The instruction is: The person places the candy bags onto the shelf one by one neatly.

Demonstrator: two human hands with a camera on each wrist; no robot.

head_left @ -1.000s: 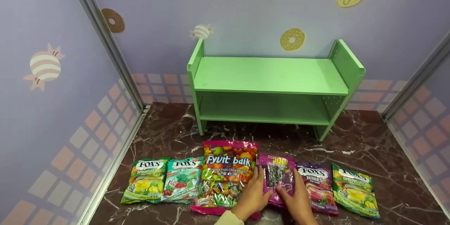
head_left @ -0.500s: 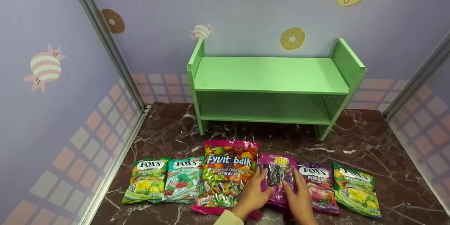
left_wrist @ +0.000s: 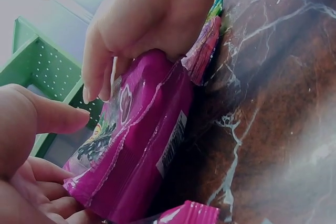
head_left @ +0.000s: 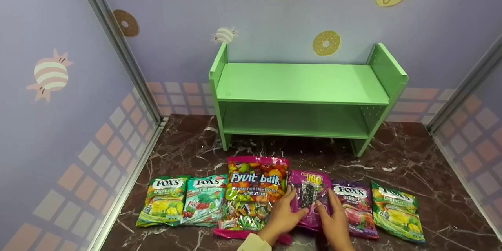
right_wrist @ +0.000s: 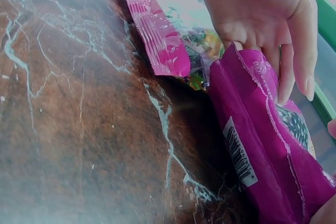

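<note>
A purple candy bag [head_left: 308,194] marked 100 sits between both hands on the dark marbled surface, its top tilted away. My left hand [head_left: 283,216] grips its left side, thumb over the lower front. On the opposite side, my right hand [head_left: 335,219] holds the bag, with the thumb lying on its face. The left wrist view shows the purple bag's [left_wrist: 139,150] crimped lower seam and barcode, facing the body. A big pink-edged Fyvit baik candy bag [head_left: 255,182] lies just left, partly behind the left hand. To the right lies a Fox's Berries candy bag [head_left: 355,208].
Two Fox's bags, a yellow-green one [head_left: 162,202] and a mint one [head_left: 204,200], lie on the left. Another yellow-green bag [head_left: 397,211] ends the row on the right. Behind stands a green two-tier shelf [head_left: 302,82] against the patterned wall [head_left: 274,19].
The right thumb has shifted slightly up and right on the purple bag, showing more of its lower front. Both hands stay at the bag's sides; the other bags lie as before.
</note>
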